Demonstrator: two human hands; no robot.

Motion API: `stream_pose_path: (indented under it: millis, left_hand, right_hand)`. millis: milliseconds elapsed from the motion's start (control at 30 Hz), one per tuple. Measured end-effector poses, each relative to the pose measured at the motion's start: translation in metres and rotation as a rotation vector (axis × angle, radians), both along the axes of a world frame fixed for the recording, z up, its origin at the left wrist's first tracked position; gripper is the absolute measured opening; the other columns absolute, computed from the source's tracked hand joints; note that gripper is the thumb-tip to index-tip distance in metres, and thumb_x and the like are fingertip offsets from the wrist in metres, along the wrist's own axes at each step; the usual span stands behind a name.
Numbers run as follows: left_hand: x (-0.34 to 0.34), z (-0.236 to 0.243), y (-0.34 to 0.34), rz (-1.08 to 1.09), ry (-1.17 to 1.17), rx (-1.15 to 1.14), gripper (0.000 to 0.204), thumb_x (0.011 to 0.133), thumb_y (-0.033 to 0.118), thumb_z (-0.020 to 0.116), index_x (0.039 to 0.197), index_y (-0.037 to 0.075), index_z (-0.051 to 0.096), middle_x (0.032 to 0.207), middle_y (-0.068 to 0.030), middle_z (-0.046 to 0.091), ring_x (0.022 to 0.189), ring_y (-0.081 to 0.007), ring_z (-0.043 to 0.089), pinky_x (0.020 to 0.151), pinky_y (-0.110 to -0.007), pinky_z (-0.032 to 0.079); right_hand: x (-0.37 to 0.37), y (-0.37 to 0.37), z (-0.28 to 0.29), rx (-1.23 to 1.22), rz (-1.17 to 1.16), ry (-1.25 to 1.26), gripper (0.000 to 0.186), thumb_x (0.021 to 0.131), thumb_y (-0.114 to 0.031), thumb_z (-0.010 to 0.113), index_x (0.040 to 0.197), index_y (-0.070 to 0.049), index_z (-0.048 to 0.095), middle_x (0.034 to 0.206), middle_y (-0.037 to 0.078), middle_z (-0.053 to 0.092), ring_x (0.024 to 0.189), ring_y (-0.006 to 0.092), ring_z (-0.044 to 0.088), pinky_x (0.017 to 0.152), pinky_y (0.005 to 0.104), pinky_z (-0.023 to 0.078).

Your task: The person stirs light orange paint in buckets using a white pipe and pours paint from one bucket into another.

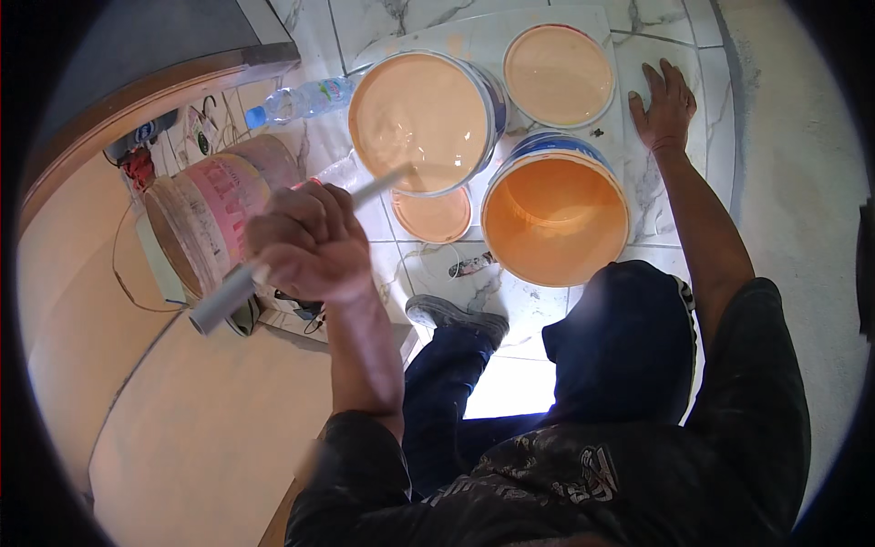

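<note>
My left hand (pixel 314 239) is closed in a fist around a grey plastic pipe (pixel 221 301). The pipe slants over a bucket (pixel 497 102) filled almost to the rim with peach paint (pixel 406 114). Its far end is at the paint, where the surface shows ripples near the back. To the right, my right hand (pixel 663 105) rests on the tiled floor with fingers spread and nothing in it. Between that hand and the paint bucket stands a second bucket (pixel 558 146), its inner wall coated orange. A round paint-coated lid (pixel 558 73) lies behind it.
Another peach-coated round shape (pixel 432 217) is beside the full bucket. A water bottle (pixel 305 100) lies at the back left. A stained pink-labelled bucket (pixel 208 205) lies tipped at left. A small scraper-like tool (pixel 471 265) is near my shoe (pixel 456 316). Walls flank both sides.
</note>
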State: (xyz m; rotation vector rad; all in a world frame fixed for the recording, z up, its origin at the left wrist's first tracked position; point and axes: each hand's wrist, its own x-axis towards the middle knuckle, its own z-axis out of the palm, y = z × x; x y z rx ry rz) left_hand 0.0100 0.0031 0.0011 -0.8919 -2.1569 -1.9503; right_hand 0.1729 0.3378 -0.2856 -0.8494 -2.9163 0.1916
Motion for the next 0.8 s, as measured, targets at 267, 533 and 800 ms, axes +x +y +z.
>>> stream_pose_path:
  millis: [267,533,800]
  left_hand:
    - [-0.021,-0.009,0.066,0.050,-0.010,0.241,0.055,0.092,0.064,0.038,0.068,0.016,0.027,0.057,0.0020,0.030,0.040,-0.0079,0.022,0.033,-0.024,0.022]
    - [-0.084,-0.010,0.030,0.010,0.176,0.156,0.046,0.097,0.050,0.046,0.071,0.014,0.034,0.056,-0.0039,0.040,0.037,-0.0063,0.027,0.028,-0.024,0.019]
    - [0.004,-0.002,0.025,0.089,-0.051,0.009,0.055,0.092,0.064,0.041,0.069,0.015,0.029,0.056,0.0025,0.026,0.042,-0.0074,0.021,0.035,-0.022,0.021]
  right_hand:
    - [-0.006,-0.001,0.002,0.019,-0.010,-0.010,0.055,0.084,-0.042,0.057,0.135,-0.022,0.048,0.145,0.006,0.036,0.138,0.0260,0.028,0.111,0.0465,0.020]
    - [-0.007,-0.005,0.004,-0.011,-0.016,0.000,0.055,0.084,-0.041,0.056,0.135,-0.023,0.047,0.147,0.006,0.034,0.139,0.0251,0.027,0.111,0.0466,0.019]
    - [-0.001,0.001,0.001,0.011,-0.010,-0.005,0.056,0.084,-0.042,0.057,0.136,-0.022,0.047,0.146,0.006,0.035,0.138,0.0246,0.027,0.110,0.0461,0.020]
